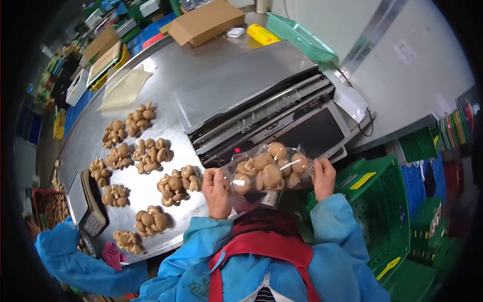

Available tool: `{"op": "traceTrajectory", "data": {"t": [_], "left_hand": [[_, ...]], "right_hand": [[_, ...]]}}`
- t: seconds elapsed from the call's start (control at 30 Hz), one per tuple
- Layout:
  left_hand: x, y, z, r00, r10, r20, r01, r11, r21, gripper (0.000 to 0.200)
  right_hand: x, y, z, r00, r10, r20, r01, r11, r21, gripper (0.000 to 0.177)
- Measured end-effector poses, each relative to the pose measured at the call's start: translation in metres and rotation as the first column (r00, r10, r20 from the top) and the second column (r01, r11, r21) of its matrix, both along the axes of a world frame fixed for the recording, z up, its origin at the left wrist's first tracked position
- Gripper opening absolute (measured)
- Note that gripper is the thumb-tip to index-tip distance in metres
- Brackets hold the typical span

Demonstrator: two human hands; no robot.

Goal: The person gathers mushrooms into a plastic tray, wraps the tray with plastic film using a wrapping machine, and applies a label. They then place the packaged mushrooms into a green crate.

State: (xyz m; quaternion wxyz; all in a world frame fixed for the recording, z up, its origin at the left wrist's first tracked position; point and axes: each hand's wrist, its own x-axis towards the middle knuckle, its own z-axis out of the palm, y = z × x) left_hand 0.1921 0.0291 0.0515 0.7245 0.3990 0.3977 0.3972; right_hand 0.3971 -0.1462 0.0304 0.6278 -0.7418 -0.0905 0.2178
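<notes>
Stretched between my two hands is a clear plastic-wrapped pack of mushrooms [272, 173], brown caps showing through the film. My left hand [217, 194] pinches the film at the pack's left end, and my right hand [323, 178] grips the right end. The pack is held up in front of the wrapping machine [271, 121], near its front edge. To the left, several loose piles of mushrooms [150, 155] lie on the steel table [186, 65].
A weighing scale [90, 204] stands at the table's left edge, beside another person's blue sleeve [95, 259]. Green crates [387, 211] are stacked at right. A cardboard box [206, 21], a yellow roll [262, 34] and a green basket [302, 38] sit at the back.
</notes>
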Motion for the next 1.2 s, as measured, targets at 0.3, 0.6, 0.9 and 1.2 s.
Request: {"op": "traceTrajectory", "data": {"t": [0.3, 0.6, 0.9, 1.2], "left_hand": [[0.006, 0.029, -0.038, 0.75, -0.049, -0.659, 0.5, 0.694, 0.518, 0.016], [0.011, 0.015, -0.031, 0.615, -0.08, -0.784, 0.65, 0.614, 0.447, 0.016], [-0.052, -0.032, 0.039, 0.607, -0.615, -0.503, 0.794, 0.481, 0.371, 0.006], [-0.045, -0.037, 0.041, 0.502, -0.863, 0.056, 0.865, 0.501, -0.031, 0.019]], "right_hand": [[-0.033, -0.009, -0.056, 0.888, -0.238, 0.393, 0.33, 0.926, -0.184, 0.023], [-0.084, -0.005, -0.093, 0.576, 0.156, -0.803, 0.47, 0.74, 0.481, 0.023], [-0.102, -0.017, 0.102, 0.512, 0.858, 0.046, -0.675, 0.369, 0.639, 0.02], [-0.12, -0.023, 0.104, 0.238, 0.957, -0.168, -0.866, 0.287, 0.41, 0.043]]}}
